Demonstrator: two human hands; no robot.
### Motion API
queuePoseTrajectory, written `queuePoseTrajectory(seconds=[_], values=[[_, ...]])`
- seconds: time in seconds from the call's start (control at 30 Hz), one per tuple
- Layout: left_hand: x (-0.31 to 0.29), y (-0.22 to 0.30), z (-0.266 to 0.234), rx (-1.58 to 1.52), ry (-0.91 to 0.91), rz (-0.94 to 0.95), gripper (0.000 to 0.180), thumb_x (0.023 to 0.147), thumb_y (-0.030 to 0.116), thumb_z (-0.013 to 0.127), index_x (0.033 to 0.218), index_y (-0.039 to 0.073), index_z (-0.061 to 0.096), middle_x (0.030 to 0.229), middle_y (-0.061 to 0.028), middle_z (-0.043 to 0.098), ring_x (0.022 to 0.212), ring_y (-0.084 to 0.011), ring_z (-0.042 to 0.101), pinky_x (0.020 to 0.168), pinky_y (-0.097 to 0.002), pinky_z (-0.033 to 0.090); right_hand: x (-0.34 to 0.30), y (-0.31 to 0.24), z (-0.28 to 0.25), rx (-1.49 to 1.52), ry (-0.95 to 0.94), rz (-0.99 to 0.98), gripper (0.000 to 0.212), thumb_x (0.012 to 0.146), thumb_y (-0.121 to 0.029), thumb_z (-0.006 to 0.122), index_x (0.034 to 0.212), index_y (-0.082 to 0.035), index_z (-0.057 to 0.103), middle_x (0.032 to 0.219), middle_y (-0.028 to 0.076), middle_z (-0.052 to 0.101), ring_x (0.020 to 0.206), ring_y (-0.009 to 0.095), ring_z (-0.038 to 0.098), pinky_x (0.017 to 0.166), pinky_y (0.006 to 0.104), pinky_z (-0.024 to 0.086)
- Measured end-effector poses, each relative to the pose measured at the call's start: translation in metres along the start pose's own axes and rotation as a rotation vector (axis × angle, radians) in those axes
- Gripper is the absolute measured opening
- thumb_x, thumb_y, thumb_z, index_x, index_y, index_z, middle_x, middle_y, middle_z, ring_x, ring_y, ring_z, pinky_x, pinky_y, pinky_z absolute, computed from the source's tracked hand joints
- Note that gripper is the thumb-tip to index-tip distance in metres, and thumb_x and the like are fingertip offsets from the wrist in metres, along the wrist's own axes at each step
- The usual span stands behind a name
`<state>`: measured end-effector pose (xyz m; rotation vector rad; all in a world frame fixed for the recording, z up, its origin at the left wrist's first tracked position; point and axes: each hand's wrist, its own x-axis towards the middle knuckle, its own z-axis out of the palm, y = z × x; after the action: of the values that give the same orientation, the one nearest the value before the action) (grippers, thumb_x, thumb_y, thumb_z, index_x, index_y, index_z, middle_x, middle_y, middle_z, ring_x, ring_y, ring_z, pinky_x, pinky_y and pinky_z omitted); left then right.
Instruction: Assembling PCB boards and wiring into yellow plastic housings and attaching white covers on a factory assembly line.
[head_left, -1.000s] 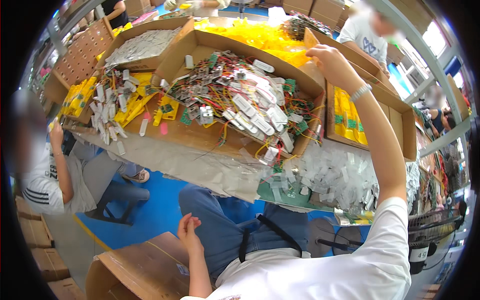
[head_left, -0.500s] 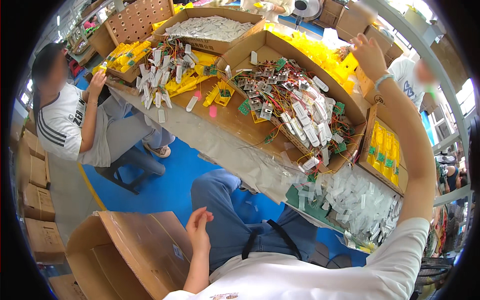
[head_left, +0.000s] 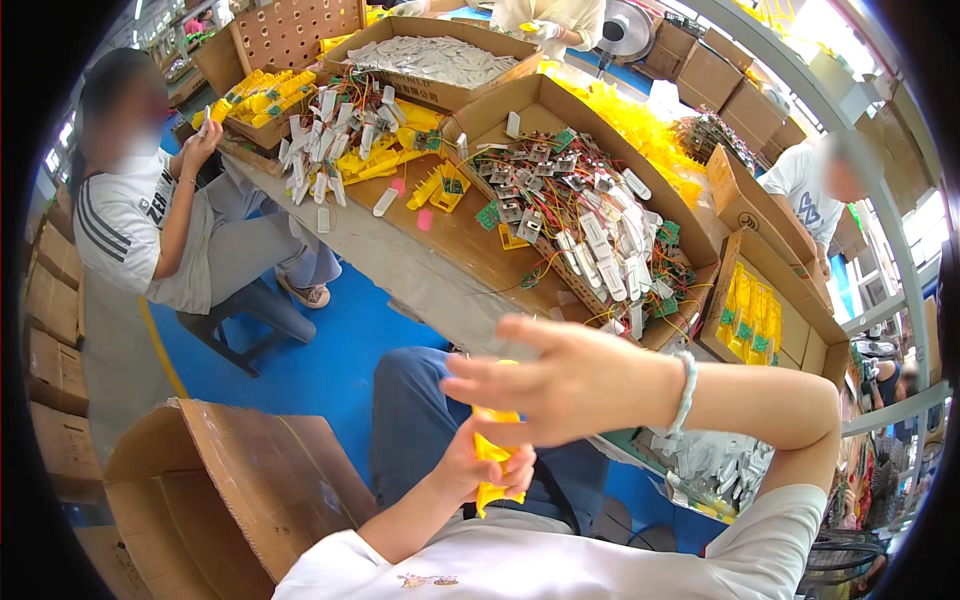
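- Wired boards (head_left: pixel 540 160) and white casings (head_left: pixel 605 245) are being held in a large box (head_left: pixel 545 105) mid-desk (head_left: pixel 470 255); yellow parts (head_left: pixel 748 315) in a smaller box (head_left: pixel 800 318) rightward.
- Beyond the near edge, a yellow piece (head_left: pixel 487 448) is being gripped by the left hand (head_left: pixel 462 465), partly hidden by the spread-fingered right hand (head_left: pixel 565 385).
- Clear strips (head_left: pixel 715 465) are being partly covered.

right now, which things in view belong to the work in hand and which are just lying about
Seems to belong:
yellow plastic piece, in the left hand, right hand in front of it
boxed yellow pieces with green boards
heap of wired parts

Seems to be just around:
pink slips
stacked cartons at far left
fan at the back
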<state>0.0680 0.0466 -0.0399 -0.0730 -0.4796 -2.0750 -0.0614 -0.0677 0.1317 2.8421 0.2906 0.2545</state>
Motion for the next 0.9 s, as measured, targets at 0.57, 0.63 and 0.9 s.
queuePoseTrajectory(seconds=[0.57,0.63,0.9], values=[[-0.094,0.037,-0.021,0.240,0.579,0.372,0.077,0.081,0.014,0.072,0.144,0.012,0.027,0.077,-0.0052,0.051,0.056,-0.0142,0.053,0.053,-0.0314,0.051,-0.091,0.246,0.080,0.025,0.244,1.421,0.021,0.081,-0.022,0.064,0.086,-0.002,0.069,0.080,0.018,0.068,0.071,0.030,0.068,0.069,0.0381,0.053],[-0.092,0.038,-0.016,0.323,0.569,0.405,0.078,0.079,0.007,0.072,0.143,0.011,0.029,0.076,-0.0054,0.051,0.055,-0.0138,0.053,0.052,-0.0308,0.051,-0.067,0.238,0.069,0.228,0.454,1.375,0.022,0.082,-0.020,0.063,0.087,0.000,0.067,0.079,0.017,0.068,0.068,0.026,0.069,0.066,0.0342,0.053],[-0.039,0.064,0.028,0.472,0.403,0.589,0.074,0.077,-0.003,0.069,0.141,0.007,0.032,0.073,-0.0075,0.054,0.055,-0.0165,0.056,0.049,-0.0327,0.052,-0.037,0.171,-0.007,0.727,1.030,1.018,0.015,0.090,-0.004,0.057,0.101,0.006,0.059,0.107,0.012,0.062,0.080,0.018,0.066,0.072,0.0303,0.059]])
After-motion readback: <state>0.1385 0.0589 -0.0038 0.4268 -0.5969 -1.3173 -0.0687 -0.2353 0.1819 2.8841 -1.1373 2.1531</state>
